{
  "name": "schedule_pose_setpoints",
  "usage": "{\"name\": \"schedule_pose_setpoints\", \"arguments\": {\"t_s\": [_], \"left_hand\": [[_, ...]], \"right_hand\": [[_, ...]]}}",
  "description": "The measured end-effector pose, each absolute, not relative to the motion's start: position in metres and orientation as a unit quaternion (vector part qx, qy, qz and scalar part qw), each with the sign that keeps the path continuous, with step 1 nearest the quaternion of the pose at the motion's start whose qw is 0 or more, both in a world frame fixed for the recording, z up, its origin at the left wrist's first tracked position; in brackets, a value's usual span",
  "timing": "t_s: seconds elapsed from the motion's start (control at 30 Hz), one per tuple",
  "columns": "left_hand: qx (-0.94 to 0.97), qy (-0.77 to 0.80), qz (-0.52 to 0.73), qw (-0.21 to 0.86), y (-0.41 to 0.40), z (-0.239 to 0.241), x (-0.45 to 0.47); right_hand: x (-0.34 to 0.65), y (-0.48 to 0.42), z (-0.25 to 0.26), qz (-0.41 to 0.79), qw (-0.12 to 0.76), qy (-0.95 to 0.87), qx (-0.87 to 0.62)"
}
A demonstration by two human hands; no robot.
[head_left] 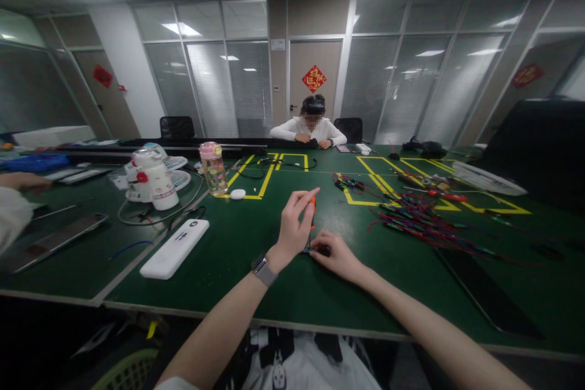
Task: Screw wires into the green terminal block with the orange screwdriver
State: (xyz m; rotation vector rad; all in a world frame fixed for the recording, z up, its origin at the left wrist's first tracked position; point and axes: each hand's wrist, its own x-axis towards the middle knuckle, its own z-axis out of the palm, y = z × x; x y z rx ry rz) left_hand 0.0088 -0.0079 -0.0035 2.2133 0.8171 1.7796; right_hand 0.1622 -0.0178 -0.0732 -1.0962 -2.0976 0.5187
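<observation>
Head view: both hands at work on desk (pixel 256 244).
Left hand (pixel 295 228) grip clamped on orange screwdriver (pixel 312 207); right hand (pixel 336 253) grip pinching small dark part (pixel 322 250).

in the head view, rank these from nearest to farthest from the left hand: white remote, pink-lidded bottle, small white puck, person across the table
1. Small white puck, up and left of the left hand.
2. Pink-lidded bottle, farther left, behind the puck.
3. White remote, left, near the table edge; close to the bottle's distance, hard to call.
4. Person across the table, far side.
</observation>
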Motion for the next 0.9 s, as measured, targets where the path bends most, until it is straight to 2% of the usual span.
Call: {"name": "schedule_pose_setpoints", "arguments": {"t_s": [0.13,0.4,0.6,0.8,0.9], "left_hand": [[0.739,0.274,0.598,0.149,-0.0069,-0.0052,0.0091],[0.719,0.321,0.614,0.060,-0.0087,-0.0032,0.0104],[0.742,0.290,0.595,0.106,-0.0072,-0.0044,0.0093],[0.730,0.296,0.615,0.046,-0.0092,-0.0040,0.0119],[0.737,0.290,0.608,0.054,-0.0109,-0.0030,0.0107]], "right_hand": [[0.1624,-0.0184,-0.0724,0.207,0.355,-0.808,-0.422],[0.1615,-0.0208,-0.0693,0.205,0.355,-0.808,-0.424],[0.1620,-0.0196,-0.0711,0.206,0.358,-0.808,-0.421],[0.1619,-0.0193,-0.0713,0.203,0.353,-0.808,-0.427],[0.1616,-0.0190,-0.0716,0.203,0.349,-0.810,-0.426]]}}
